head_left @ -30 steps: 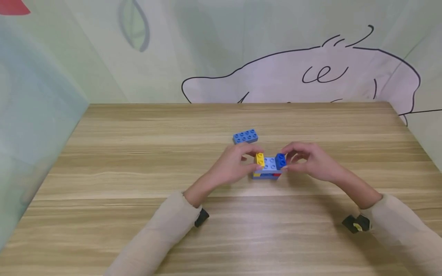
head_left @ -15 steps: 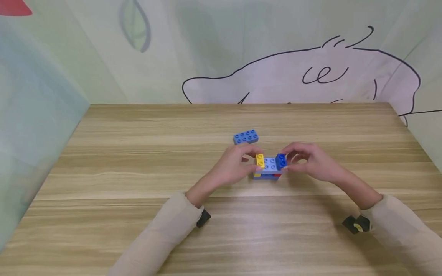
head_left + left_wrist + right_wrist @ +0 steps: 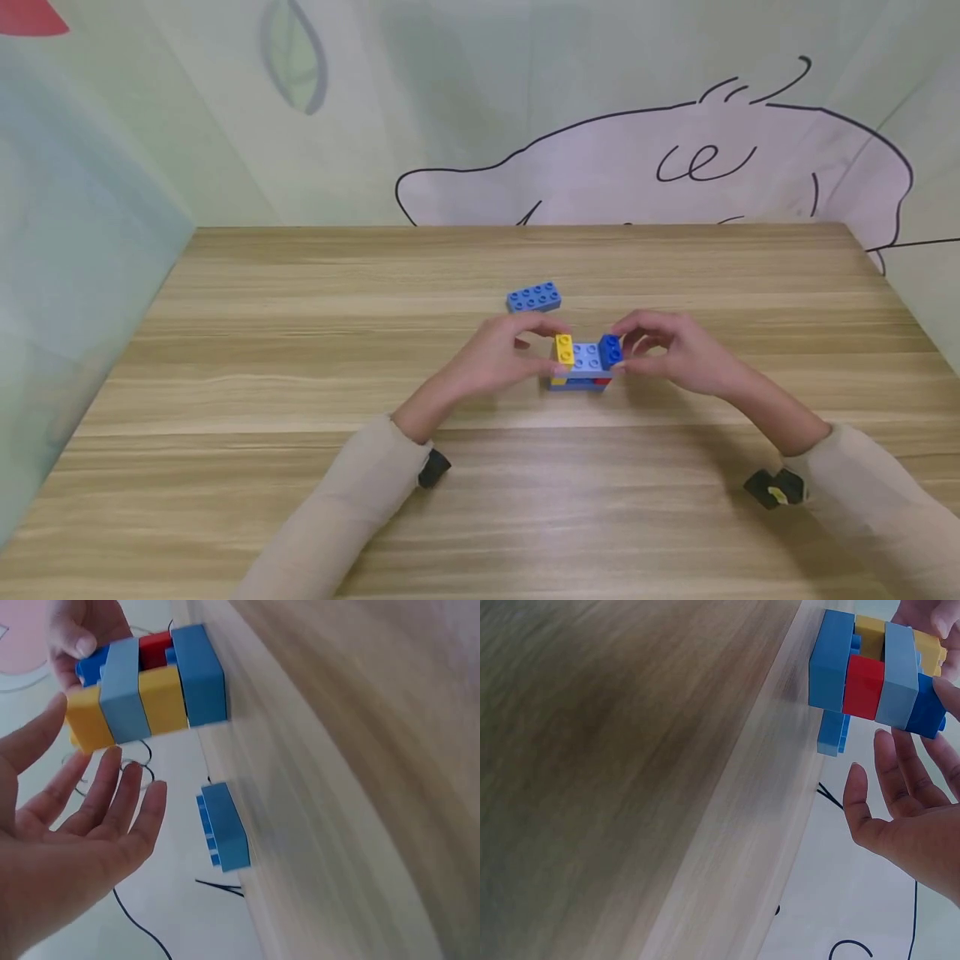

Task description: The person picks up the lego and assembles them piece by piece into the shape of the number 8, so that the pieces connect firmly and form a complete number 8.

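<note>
A small stack of toy building bricks stands on the wooden table. At its base is a blue brick (image 3: 204, 682), with a yellow brick (image 3: 166, 701) and a red brick (image 3: 863, 688) at opposite ends above it. A light blue brick (image 3: 586, 357) bridges those two. My left hand (image 3: 495, 360) pinches the upper yellow brick (image 3: 564, 350) at the top left end, thumb in front and index finger behind. At the top right end, my right hand (image 3: 686, 360) pinches a dark blue brick (image 3: 611, 351) between thumb and fingers. Bare studs show between the two top bricks.
A loose blue brick (image 3: 534, 297) with several studs lies just behind the stack, beyond my left fingers. The wooden table (image 3: 300, 333) meets a wall (image 3: 480, 100) with line drawings at the back. Dark wrist straps sit at both sleeves.
My left wrist and forearm have shifted slightly left, with the fingertips staying at the yellow brick. The right hand and the stack look unchanged.
</note>
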Demonstrator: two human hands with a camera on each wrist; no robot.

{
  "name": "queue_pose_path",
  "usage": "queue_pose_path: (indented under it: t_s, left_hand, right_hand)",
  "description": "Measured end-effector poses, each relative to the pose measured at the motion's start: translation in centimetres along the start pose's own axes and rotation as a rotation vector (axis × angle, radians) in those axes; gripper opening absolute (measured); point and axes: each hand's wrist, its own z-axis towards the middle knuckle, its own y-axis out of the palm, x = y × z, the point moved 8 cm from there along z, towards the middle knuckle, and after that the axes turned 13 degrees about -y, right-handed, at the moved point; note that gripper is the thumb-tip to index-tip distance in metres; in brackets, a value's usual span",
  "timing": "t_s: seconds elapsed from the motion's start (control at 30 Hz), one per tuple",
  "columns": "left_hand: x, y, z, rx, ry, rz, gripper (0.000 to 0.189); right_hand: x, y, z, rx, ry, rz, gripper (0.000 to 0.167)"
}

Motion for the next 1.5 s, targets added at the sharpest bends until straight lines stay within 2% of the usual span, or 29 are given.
queue_pose_path:
  t_s: [0.07, 0.13, 0.3, 0.43, 0.67, 0.9, 1.27, 1.5]
  left_hand:
    - [-0.5, -0.7, 0.3, 0.015, -0.009, -0.017, 0.043]
    - [-1.2, -1.6, 0.6, 0.060, -0.029, -0.032, 0.042]
    - [-3.0, -3.7, 1.7, 0.178, -0.125, -0.034, 0.040]
    - [-4.1, -4.2, 2.6, 0.194, -0.201, 0.008, 0.043]
    - [-4.8, -4.3, 4.3, 0.196, -0.280, 0.075, 0.051]
    - [-4.8, -4.0, 5.4, 0.195, -0.302, 0.168, 0.053]
    - [-4.6, -3.8, 6.1, 0.205, -0.308, 0.274, 0.046]
    - [-4.8, -3.9, 5.9, 0.216, -0.323, 0.257, 0.043]
  right_hand:
    - [0.0, 0.0, 0.0, 0.001, 0.003, -0.003, 0.028]
    - [0.0, 0.0, 0.0, 0.003, 0.006, -0.003, 0.028]
    - [0.0, 0.0, 0.0, 0.002, 0.020, -0.007, 0.028]
    - [-0.1, 0.0, 0.0, 0.002, 0.015, -0.005, 0.028]
    - [-0.1, -0.1, 0.1, 0.007, -0.001, 0.003, 0.028]
    - [-0.1, -0.1, 0.0, 0.002, 0.007, -0.002, 0.029]
    - [0.0, -0.1, 0.1, 0.000, -0.013, 0.001, 0.029]
    - [0.0, 0.0, 0.0, -0.002, -0.002, -0.007, 0.029]
